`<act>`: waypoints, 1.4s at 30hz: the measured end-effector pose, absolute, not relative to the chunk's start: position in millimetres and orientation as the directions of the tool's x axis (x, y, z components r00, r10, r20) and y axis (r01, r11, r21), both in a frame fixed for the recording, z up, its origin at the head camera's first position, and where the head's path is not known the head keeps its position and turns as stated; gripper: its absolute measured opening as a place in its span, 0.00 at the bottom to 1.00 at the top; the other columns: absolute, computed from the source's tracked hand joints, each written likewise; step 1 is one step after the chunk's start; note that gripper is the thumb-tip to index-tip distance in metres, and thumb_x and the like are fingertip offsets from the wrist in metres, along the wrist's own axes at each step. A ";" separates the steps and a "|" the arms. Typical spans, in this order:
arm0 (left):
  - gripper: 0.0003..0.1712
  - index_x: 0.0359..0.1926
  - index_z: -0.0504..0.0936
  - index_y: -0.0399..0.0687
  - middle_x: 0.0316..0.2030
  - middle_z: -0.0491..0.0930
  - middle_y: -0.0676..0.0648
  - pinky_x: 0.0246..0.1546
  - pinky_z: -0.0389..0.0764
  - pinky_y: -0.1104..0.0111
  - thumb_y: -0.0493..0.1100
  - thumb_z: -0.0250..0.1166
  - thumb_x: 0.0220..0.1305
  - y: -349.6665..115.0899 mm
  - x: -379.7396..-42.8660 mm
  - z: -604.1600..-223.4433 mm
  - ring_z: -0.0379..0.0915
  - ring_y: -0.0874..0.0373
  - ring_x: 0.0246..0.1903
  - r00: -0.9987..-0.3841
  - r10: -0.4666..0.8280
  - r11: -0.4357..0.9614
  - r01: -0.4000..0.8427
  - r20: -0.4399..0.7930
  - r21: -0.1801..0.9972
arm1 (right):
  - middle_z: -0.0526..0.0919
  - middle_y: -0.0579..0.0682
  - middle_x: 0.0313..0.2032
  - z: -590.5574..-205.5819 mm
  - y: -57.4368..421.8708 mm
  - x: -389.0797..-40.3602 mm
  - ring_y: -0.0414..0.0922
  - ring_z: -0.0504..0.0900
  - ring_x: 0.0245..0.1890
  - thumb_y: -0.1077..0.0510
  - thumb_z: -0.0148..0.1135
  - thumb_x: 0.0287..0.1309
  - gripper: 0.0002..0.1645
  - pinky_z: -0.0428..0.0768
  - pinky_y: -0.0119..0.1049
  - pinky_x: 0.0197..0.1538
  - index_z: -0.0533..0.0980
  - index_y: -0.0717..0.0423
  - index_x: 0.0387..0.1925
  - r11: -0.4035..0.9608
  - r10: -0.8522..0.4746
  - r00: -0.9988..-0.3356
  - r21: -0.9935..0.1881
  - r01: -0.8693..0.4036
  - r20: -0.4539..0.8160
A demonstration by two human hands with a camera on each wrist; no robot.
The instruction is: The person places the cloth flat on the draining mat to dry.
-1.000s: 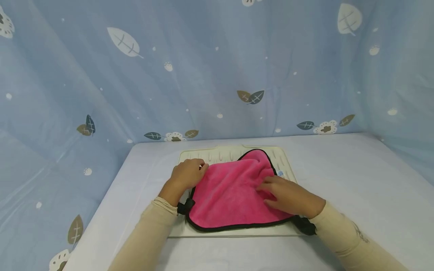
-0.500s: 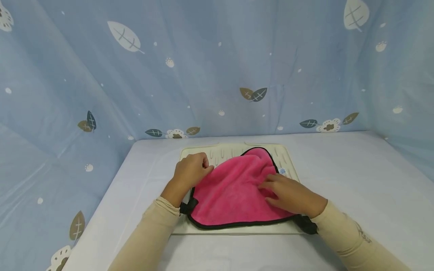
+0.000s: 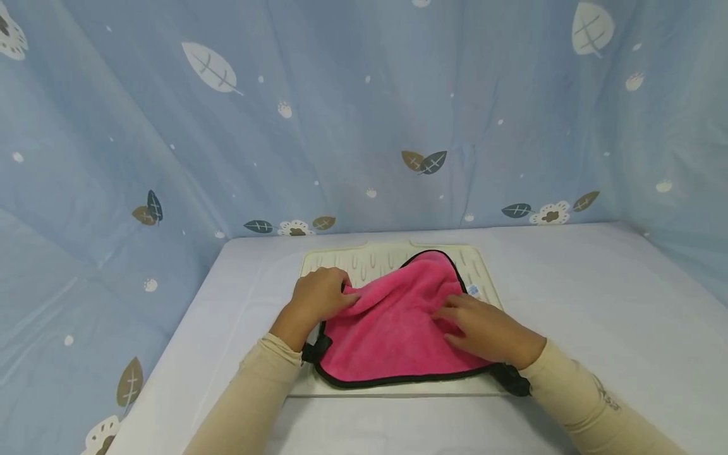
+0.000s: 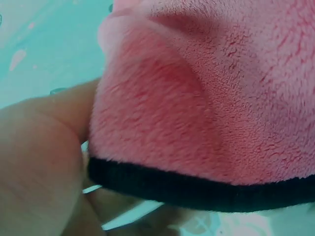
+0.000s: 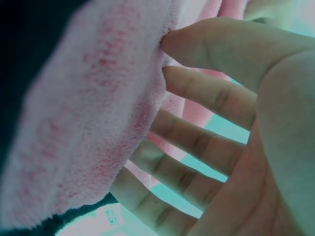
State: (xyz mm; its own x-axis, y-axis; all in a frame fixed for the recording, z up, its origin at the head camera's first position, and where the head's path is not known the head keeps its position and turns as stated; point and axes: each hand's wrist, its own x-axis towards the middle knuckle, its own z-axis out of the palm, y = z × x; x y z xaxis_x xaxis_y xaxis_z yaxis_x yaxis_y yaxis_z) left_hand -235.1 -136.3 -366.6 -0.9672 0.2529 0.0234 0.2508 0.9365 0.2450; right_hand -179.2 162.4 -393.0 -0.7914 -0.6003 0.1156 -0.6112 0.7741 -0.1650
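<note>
A pink plush cleaning cloth (image 3: 392, 335) with black edging is spread with folds over a cream ribbed tray (image 3: 364, 260). At its far left corner my left hand (image 3: 318, 296) pinches the edge, and the cloth rises toward it. The left wrist view shows the thumb (image 4: 39, 162) beside the folded corner, with other fingers partly hidden below the black edging. My right hand (image 3: 483, 325) is on the cloth's right side. Up close, its thumb (image 5: 206, 44) and fingers (image 5: 211, 98) bring their tips together on a plush fold; some tips are sunk out of sight.
The tray lies on a table under a white cover (image 3: 591, 303). Behind and to the left hangs a blue curtain (image 3: 341, 126) with leaf and flower prints. A small blue-and-white label (image 3: 473, 291) shows at the tray's right side.
My left hand first raised the cloth's far left edge slightly, then came down a little, and a fold now runs from its fingers. My right hand has stayed in about the same place.
</note>
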 end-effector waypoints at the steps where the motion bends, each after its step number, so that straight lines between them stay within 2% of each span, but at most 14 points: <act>1: 0.13 0.37 0.87 0.53 0.30 0.84 0.53 0.29 0.78 0.60 0.56 0.70 0.61 -135.6 -234.9 -365.8 0.77 0.57 0.28 -0.967 0.249 0.934 0.254 0.051 0.252 | 0.79 0.47 0.40 -393.2 162.4 -179.3 0.42 0.76 0.42 0.57 0.72 0.54 0.18 0.82 0.44 0.49 0.84 0.53 0.49 0.775 -0.600 -0.791 -0.163 -0.611 0.115; 7: 0.06 0.36 0.88 0.58 0.26 0.84 0.54 0.23 0.74 0.62 0.51 0.68 0.64 -132.8 -233.0 -361.2 0.76 0.57 0.24 -0.948 0.196 0.915 0.269 0.252 0.300 | 0.78 0.47 0.39 -393.5 161.9 -180.0 0.43 0.76 0.42 0.58 0.72 0.54 0.18 0.82 0.44 0.48 0.84 0.54 0.48 0.773 -0.603 -0.787 -0.151 -0.617 0.128; 10: 0.05 0.38 0.88 0.57 0.30 0.86 0.53 0.24 0.77 0.61 0.49 0.68 0.65 -132.7 -232.4 -360.0 0.79 0.56 0.27 -0.920 0.185 0.898 0.300 0.344 0.321 | 0.79 0.48 0.40 -393.6 161.5 -179.9 0.43 0.77 0.42 0.58 0.72 0.54 0.18 0.82 0.45 0.49 0.84 0.54 0.48 0.771 -0.605 -0.786 -0.152 -0.618 0.128; 13: 0.05 0.41 0.88 0.54 0.37 0.88 0.50 0.30 0.82 0.58 0.44 0.68 0.65 -133.5 -233.4 -360.1 0.83 0.54 0.34 -0.879 0.194 0.876 0.355 0.435 0.327 | 0.79 0.48 0.40 -392.7 161.3 -179.7 0.44 0.77 0.42 0.58 0.72 0.54 0.18 0.82 0.45 0.49 0.84 0.54 0.47 0.772 -0.605 -0.784 -0.139 -0.620 0.137; 17: 0.08 0.43 0.88 0.50 0.43 0.88 0.48 0.35 0.84 0.56 0.37 0.66 0.66 -136.4 -235.2 -362.1 0.85 0.50 0.40 -0.854 0.196 0.855 0.389 0.481 0.343 | 0.79 0.48 0.40 -391.0 160.8 -179.7 0.43 0.77 0.42 0.58 0.73 0.53 0.18 0.83 0.44 0.48 0.84 0.54 0.47 0.773 -0.606 -0.782 -0.123 -0.622 0.146; 23: 0.16 0.49 0.87 0.49 0.48 0.86 0.46 0.37 0.84 0.55 0.30 0.60 0.66 -140.7 -240.6 -367.4 0.84 0.46 0.44 -0.890 0.193 0.866 0.352 0.412 0.355 | 0.80 0.47 0.40 -389.5 160.1 -180.7 0.43 0.77 0.42 0.58 0.73 0.53 0.17 0.82 0.43 0.49 0.84 0.53 0.47 0.769 -0.612 -0.776 -0.114 -0.629 0.153; 28: 0.22 0.57 0.83 0.51 0.52 0.83 0.45 0.41 0.83 0.52 0.31 0.57 0.66 -143.3 -244.6 -374.1 0.83 0.44 0.47 -0.953 0.195 0.892 0.271 0.232 0.361 | 0.80 0.48 0.40 -388.5 160.1 -181.3 0.43 0.77 0.42 0.59 0.72 0.54 0.17 0.82 0.44 0.50 0.84 0.54 0.47 0.766 -0.614 -0.775 -0.123 -0.631 0.153; 31: 0.22 0.58 0.82 0.51 0.52 0.83 0.44 0.43 0.82 0.50 0.34 0.60 0.65 -145.4 -245.8 -378.6 0.82 0.44 0.49 -0.967 0.211 0.912 0.248 0.145 0.328 | 0.80 0.48 0.40 -388.7 160.0 -180.6 0.44 0.77 0.43 0.59 0.72 0.54 0.17 0.82 0.44 0.49 0.84 0.54 0.47 0.764 -0.615 -0.774 -0.130 -0.633 0.151; 37: 0.20 0.55 0.85 0.51 0.48 0.84 0.44 0.38 0.82 0.52 0.39 0.68 0.60 -144.3 -248.1 -383.3 0.82 0.46 0.44 -0.962 0.261 0.924 0.274 0.085 0.268 | 0.79 0.47 0.40 -389.5 163.3 -181.6 0.43 0.77 0.43 0.58 0.71 0.54 0.17 0.82 0.43 0.49 0.84 0.53 0.47 0.769 -0.608 -0.778 -0.127 -0.626 0.155; 42: 0.20 0.54 0.85 0.52 0.46 0.83 0.44 0.37 0.81 0.51 0.40 0.69 0.60 -143.1 -246.8 -389.2 0.82 0.45 0.43 -0.965 0.256 0.933 0.260 0.048 0.251 | 0.83 0.44 0.40 -383.0 167.3 -191.1 0.41 0.80 0.41 0.59 0.68 0.58 0.13 0.82 0.42 0.47 0.84 0.53 0.46 0.780 -0.552 -0.824 -0.269 -0.565 0.130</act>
